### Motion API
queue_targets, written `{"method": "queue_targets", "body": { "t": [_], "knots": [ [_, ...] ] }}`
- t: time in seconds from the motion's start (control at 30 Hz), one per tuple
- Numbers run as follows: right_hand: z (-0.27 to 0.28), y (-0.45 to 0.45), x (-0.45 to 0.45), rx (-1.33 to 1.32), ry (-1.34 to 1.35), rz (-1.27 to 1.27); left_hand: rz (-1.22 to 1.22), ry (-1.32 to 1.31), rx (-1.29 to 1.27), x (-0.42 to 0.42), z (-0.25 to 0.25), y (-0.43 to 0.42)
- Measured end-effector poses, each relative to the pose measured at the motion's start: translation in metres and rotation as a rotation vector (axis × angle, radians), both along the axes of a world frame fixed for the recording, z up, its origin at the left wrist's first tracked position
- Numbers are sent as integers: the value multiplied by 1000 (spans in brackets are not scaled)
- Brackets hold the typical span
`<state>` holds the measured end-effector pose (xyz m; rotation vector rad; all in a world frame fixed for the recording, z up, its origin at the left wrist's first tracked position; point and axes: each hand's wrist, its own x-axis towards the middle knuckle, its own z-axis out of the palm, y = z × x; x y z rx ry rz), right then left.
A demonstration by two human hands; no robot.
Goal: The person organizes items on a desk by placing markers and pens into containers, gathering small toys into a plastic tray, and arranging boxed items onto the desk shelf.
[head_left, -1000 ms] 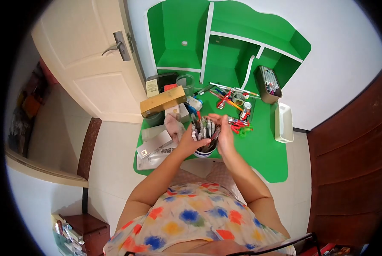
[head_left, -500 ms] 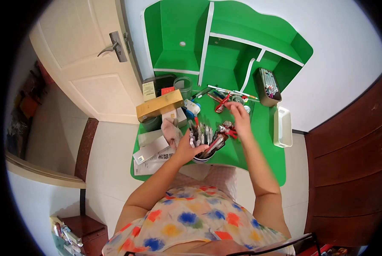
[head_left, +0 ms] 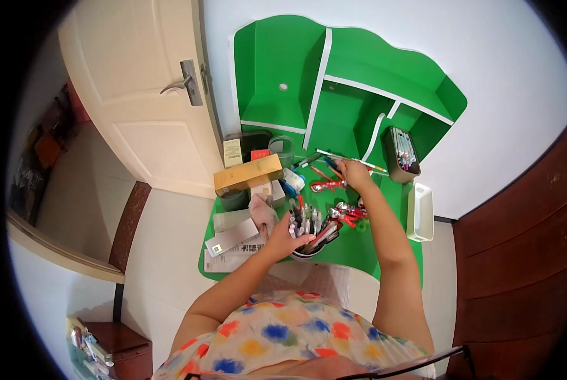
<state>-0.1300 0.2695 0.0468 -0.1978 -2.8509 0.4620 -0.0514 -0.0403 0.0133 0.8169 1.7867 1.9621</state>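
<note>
- The left hand point(head_left: 282, 242) curls around the left side of the pen cup point(head_left: 305, 256), its fingers grasping it, thumb across the front of the bundled pens point(head_left: 304, 223).
- The pen cup stands at the tabletop's point(head_left: 359, 254) near edge, below and left of the right hand point(head_left: 355, 175).
- The right hand reaches over loose pens and pencils point(head_left: 322, 172) at the back; whether its fingers grip one, I cannot tell.
- A pink cloth point(head_left: 264, 212) lies just beside the left hand.
</note>
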Motion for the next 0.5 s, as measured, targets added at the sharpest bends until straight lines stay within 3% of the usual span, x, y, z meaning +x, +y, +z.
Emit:
{"method": "queue_targets", "body": {
  "t": [0.13,0.27,0.4,0.5],
  "knots": [
    [-4,0,-8,43,-38,75,-10,4,-24,-1,0,-1],
    [-8,-2,-25,302,-213,-13,-7,3,-37,-2,-3,-1],
    [21,-17,-35,365,-557,2,-1,14,-34,-1,1,-2],
    [16,-15,-46,389,-633,30,3,21,-66,0,4,-2]
  ]
}}
